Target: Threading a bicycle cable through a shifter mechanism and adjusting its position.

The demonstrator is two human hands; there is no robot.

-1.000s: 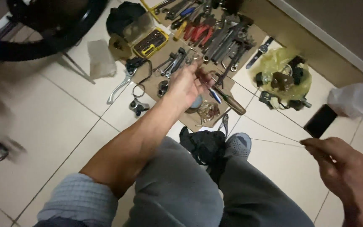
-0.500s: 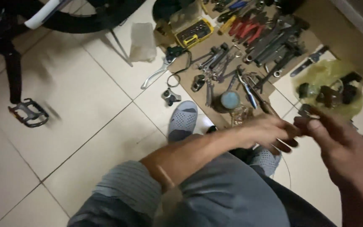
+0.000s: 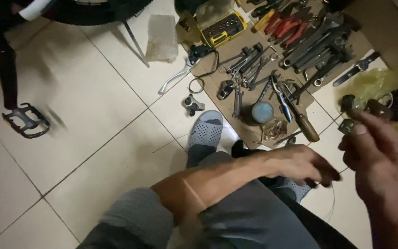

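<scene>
— Grey, that thin grey wire (image 3: 333,203): where does it sit?

— Near right, strung between both hands above the beige tiled floor (image 3: 93,138), its slack looping down past the knee.

— And the grips?

— The left hand (image 3: 300,166) has a narrow grip, fingertips pinched on the wire as far as the blur allows. The right hand (image 3: 378,157) is curled where the wire runs in; whether it clamps, I cannot tell.

— So which step?

— Handling the wire, I judge, well apart from the tools on the brown cardboard sheet (image 3: 217,69) farther off. Any further pull calls for a firm pinch and a kink-free loop.
</scene>
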